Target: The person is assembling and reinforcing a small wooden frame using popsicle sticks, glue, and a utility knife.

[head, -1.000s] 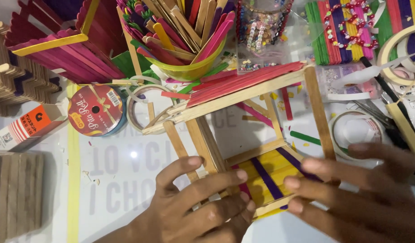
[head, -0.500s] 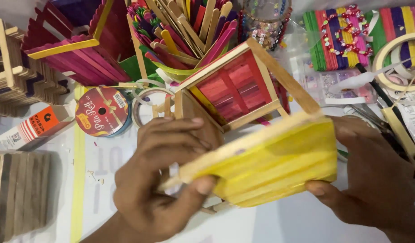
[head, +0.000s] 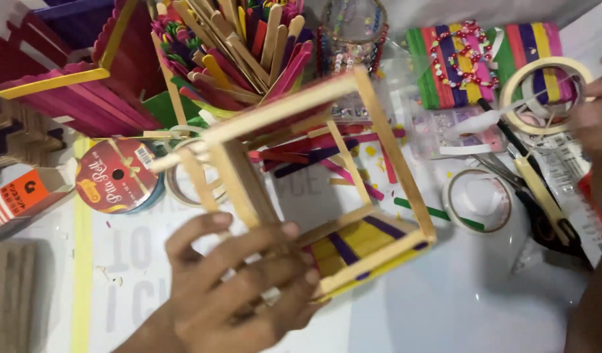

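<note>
The white table (head: pixel 457 314) carries everything. Biggest on it, and lifted just clear of it, is the stick box frame (head: pixel 314 189), an open cube of plain wooden craft sticks with a yellow and purple striped floor at its lower end. The left hand (head: pixel 239 287) has it: fingers curled shut around the near upright post, thumb over the top, with the frame tilting up and away from the palm. The right hand (head: pixel 591 124) is at the far right edge, well apart from the frame, above the roll of tape (head: pixel 542 95). It is cut off by the picture's edge, so I cannot tell how open it is or whether it grips anything.

Beyond the left hand's fingertips stands the cup of coloured sticks (head: pixel 242 52); left of its knuckles lies the red ribbon spool (head: pixel 116 176).

With one hand bearing the whole frame, the grip is best kept low on the post near a glued corner, light enough not to rack the joints.
</note>
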